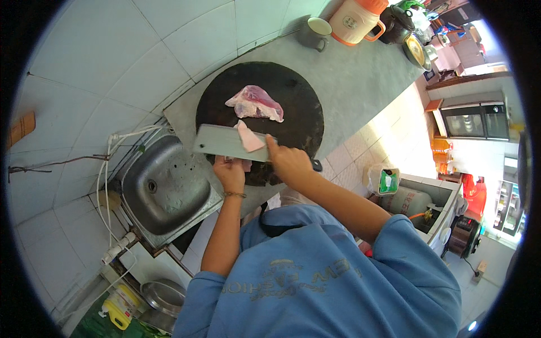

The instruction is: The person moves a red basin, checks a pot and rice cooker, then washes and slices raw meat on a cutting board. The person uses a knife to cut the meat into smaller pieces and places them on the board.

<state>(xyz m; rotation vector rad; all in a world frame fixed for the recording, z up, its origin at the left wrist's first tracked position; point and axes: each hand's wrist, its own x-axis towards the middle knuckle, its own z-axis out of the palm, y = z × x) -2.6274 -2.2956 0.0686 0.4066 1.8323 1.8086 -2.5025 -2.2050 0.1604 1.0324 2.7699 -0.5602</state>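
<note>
A round dark chopping board (pixel 304 118) lies on the grey counter. On its far half rests a chunk of raw meat (pixel 256 105), red with pale fat. My right hand (pixel 290 164) grips a wide cleaver (pixel 225 141) by its dark handle, the blade pointing left across the board. A thin pale pink slice of meat (pixel 249 138) lies on the flat of the blade. Just below the blade, my left hand (pixel 229 173) is closed on another piece of meat (pixel 247 164); the blade hides its fingertips and most of that piece.
A metal sink (pixel 169 186) is set at the left, with white hoses (pixel 106 169) beside it. Behind the board stand a grey mug (pixel 314 35) and an orange-and-cream jug (pixel 355 23). The counter edge runs down the right; a gas cylinder (pixel 407 201) stands beyond.
</note>
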